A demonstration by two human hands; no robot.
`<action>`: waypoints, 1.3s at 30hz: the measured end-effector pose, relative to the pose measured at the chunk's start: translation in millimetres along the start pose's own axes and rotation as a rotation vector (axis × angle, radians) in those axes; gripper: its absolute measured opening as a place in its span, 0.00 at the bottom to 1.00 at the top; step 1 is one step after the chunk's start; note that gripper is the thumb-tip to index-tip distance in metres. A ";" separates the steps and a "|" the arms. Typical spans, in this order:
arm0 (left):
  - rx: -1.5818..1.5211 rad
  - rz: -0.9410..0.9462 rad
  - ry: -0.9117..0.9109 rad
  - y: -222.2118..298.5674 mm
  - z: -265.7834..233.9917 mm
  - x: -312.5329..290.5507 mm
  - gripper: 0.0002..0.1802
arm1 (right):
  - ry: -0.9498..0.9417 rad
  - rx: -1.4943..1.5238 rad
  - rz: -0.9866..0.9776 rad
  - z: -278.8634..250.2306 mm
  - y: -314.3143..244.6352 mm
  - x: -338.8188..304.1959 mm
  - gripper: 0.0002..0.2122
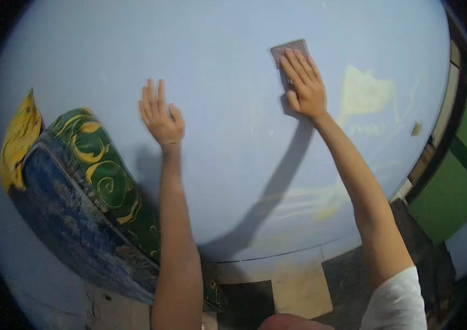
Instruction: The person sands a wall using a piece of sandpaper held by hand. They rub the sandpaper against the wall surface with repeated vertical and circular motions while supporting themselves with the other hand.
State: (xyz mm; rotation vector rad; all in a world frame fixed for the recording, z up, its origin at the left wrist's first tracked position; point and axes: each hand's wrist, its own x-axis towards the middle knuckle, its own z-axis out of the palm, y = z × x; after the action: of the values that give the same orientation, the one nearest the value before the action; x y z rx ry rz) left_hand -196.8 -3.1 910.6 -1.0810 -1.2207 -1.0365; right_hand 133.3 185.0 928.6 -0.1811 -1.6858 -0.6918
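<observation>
High on the pale blue wall (228,137), my right hand (306,91) lies with its fingers flat over a small brownish sheet that looks like sandpaper (285,48), pressing it against the surface. The thumb is bent in and the sheet's upper edge sticks out beyond the fingertips. To the left, my left hand (161,121) is raised with its fingers stretched and holds nothing; whether it touches the wall I cannot tell. Pale yellow patches (366,92) mark the wall right of my right hand, and lighter streaks (305,201) run lower down.
Leaning at the left are a green mattress with yellow swirls (109,176) and a dark blue one (74,209), topped by a yellow cloth (21,143). Dark and cream tiles (302,289) cover the floor. At the right edge stands a dark frame with a green panel (445,192).
</observation>
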 end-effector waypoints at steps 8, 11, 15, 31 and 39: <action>-0.017 -0.012 0.004 -2.3 -6.9 -3.2 0.35 | -0.020 -0.034 0.012 2.7 -10.2 2.5 0.36; 0.015 -0.019 0.010 -5.2 -7.2 -4.3 0.35 | -0.022 -0.028 0.005 4.1 -11.7 3.4 0.36; 0.003 -0.016 0.039 -1.8 -8.1 2.6 0.36 | 0.008 -0.043 -0.011 4.4 -6.2 6.2 0.35; 0.017 -0.027 0.009 -4.9 -10.7 -4.0 0.37 | -0.018 -0.016 0.027 4.2 -13.6 2.0 0.36; 0.019 -0.017 -0.003 -5.2 -7.5 -2.9 0.37 | -0.033 -0.031 0.023 4.3 -8.9 1.3 0.37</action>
State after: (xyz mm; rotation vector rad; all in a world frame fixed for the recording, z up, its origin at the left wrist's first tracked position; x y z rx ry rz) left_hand -200.8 -11.4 907.7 -1.0595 -1.2414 -1.0349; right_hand 125.1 179.7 926.5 -0.2348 -1.7030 -0.7014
